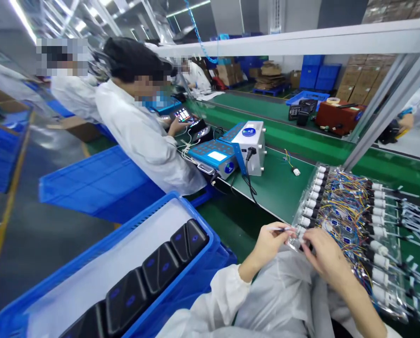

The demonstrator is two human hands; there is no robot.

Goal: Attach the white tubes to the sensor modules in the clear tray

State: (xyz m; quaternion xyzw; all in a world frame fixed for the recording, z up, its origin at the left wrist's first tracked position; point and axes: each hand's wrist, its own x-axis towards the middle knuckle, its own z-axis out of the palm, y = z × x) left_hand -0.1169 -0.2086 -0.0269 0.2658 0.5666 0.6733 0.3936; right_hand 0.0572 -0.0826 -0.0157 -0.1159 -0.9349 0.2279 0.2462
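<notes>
At the near left corner of a clear plastic tray (400,307), my two hands work close together. My left hand (268,244) is closed in a pinch, and a thin white strip (278,228) sticks out from its fingertips. Curled from the other side, my right hand (324,251) has its fingers on a small white cylindrical part (299,231) at the tray's edge. My fingers partly cover that part. Similar white cylinders with black ends line both long sides of the tray, with tangled coloured wires (347,206) between them.
Loose thin white strips (419,223) lie right of the tray. A small wired connector (295,172) rests on the green bench (280,188). Blue-and-silver test boxes (250,145) stand beyond. At left, a blue crate (176,199) holds black housings (127,300). A co-worker (139,126) handles a lit display.
</notes>
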